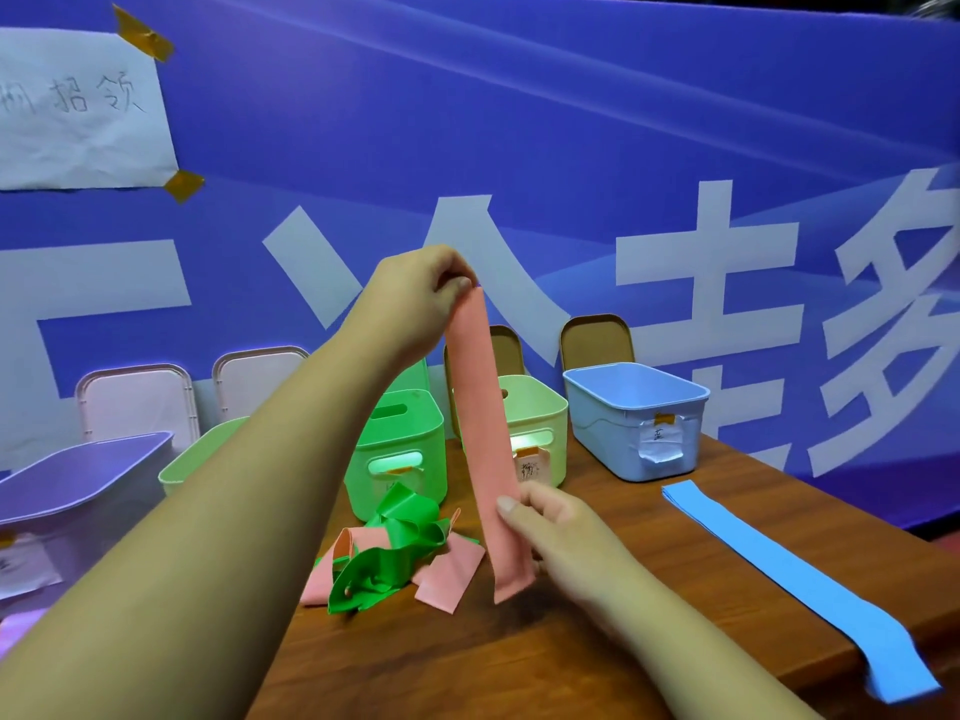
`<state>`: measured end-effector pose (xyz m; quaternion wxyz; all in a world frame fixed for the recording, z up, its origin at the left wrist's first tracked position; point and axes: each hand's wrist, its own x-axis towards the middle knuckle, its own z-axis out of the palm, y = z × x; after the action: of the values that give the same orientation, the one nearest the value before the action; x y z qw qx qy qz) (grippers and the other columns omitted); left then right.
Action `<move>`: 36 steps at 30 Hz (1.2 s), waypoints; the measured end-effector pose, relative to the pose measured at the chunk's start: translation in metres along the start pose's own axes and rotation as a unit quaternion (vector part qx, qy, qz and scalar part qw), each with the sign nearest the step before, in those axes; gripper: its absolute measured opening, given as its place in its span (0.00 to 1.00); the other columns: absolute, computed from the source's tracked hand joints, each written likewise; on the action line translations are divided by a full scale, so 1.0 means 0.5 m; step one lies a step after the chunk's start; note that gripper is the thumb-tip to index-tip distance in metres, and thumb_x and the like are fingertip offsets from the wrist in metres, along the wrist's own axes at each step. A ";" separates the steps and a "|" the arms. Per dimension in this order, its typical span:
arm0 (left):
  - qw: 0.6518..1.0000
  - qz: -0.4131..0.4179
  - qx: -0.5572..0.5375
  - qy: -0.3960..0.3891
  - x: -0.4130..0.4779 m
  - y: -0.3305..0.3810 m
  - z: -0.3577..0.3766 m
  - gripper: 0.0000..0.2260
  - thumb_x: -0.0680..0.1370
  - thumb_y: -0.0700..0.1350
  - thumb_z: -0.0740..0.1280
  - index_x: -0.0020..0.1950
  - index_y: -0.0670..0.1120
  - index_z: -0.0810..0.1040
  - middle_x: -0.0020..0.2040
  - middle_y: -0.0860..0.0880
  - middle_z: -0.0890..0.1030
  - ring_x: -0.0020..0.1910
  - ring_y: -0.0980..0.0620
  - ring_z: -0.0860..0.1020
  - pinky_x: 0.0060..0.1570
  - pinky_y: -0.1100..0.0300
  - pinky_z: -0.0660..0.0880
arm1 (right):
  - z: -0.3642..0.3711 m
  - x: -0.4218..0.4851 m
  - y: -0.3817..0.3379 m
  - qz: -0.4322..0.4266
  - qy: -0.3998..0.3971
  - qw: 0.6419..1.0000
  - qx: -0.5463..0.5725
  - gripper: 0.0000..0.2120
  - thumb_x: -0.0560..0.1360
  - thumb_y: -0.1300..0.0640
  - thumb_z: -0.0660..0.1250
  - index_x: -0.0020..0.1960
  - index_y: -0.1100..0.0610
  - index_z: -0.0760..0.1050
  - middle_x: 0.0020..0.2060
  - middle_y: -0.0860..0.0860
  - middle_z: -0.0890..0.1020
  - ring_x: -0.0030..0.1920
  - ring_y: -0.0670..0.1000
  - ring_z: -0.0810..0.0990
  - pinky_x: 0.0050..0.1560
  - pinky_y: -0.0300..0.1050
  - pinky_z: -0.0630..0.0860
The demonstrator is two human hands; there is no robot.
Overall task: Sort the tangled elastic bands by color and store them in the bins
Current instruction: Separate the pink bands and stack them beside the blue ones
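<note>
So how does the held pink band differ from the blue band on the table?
The pink band hangs near upright in the air; the blue band lies flat on the table, one end drooping over its edge. The left hand pinches the pink band's top and the right hand holds it lower; nothing touches the blue band. Both are untangled and not yet binned.

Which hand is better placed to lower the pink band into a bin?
Probably the left hand: it pinches the top end of the pink band, held higher than the green bin, so the band would hang free. The right hand pinches it low, near the table.
</note>
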<state>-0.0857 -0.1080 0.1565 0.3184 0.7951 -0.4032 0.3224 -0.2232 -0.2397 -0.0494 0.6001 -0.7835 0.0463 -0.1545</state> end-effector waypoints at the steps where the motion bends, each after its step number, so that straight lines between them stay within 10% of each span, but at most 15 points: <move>1: 1.000 -0.008 -0.005 -0.001 0.000 -0.007 0.008 0.07 0.86 0.46 0.65 0.58 0.52 0.83 0.52 0.53 0.82 0.50 0.51 0.79 0.48 0.52 0.81 | -0.003 -0.004 0.002 -0.002 0.000 1.000 -0.017 0.10 0.85 0.42 0.64 0.54 0.43 0.83 0.47 0.39 0.87 0.49 0.39 0.86 0.57 0.47 0.83; 9: 0.996 -0.085 -0.002 0.007 -0.041 -0.062 0.117 0.07 0.85 0.44 0.66 0.58 0.49 0.84 0.51 0.52 0.81 0.50 0.51 0.76 0.48 0.58 0.68 | -0.053 -0.064 0.006 0.023 0.005 0.992 -0.121 0.07 0.86 0.47 0.62 0.58 0.45 0.78 0.41 0.47 0.84 0.25 0.44 0.78 0.26 0.40 0.73; 36: 0.951 -0.018 0.197 -0.238 -0.258 -0.079 0.513 0.11 0.84 0.44 0.61 0.66 0.50 0.73 0.55 0.46 0.82 0.52 0.42 0.81 0.47 0.45 0.81 | -0.134 -0.137 0.065 0.198 0.025 0.916 -0.348 0.15 0.80 0.48 0.70 0.65 0.45 0.73 0.47 0.46 0.83 0.28 0.46 0.86 0.27 0.39 0.79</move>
<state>-0.0469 -0.2294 -0.1037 0.0561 0.9027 -0.3816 0.1905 -0.3043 -0.2930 -0.0775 0.3068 -0.9134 0.2662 -0.0257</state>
